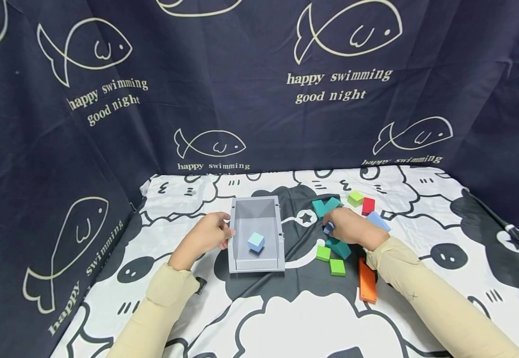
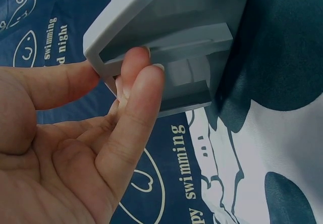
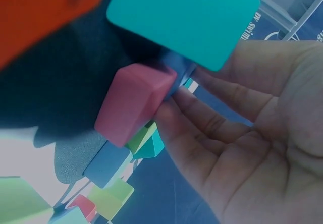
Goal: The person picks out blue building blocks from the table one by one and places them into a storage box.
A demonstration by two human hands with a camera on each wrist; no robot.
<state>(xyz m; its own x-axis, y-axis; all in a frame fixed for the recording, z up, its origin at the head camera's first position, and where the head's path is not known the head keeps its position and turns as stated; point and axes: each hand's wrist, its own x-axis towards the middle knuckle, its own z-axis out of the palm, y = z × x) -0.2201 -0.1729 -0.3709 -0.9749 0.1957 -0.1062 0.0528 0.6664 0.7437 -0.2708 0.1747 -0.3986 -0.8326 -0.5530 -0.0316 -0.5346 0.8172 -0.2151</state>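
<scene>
A grey plastic box (image 1: 257,265) stands left of the blocks, with a light blue cube (image 1: 256,242) inside it. My left hand (image 1: 208,231) holds the box's left rim; in the left wrist view the thumb meets the edge and curled fingers touch the side. Among the loose blocks, my right hand (image 1: 350,227) pinches a small blue block (image 1: 328,228). The right wrist view shows this block partly hidden behind a teal block (image 3: 186,19), and a red block (image 3: 132,105) lies against it.
Around the right hand lie teal blocks (image 1: 339,248), green blocks (image 1: 337,267), a red block (image 1: 368,206), a blue block (image 1: 378,221) and an orange block (image 1: 367,283). A dark curtain (image 1: 259,89) hangs behind the patterned cloth (image 1: 304,323).
</scene>
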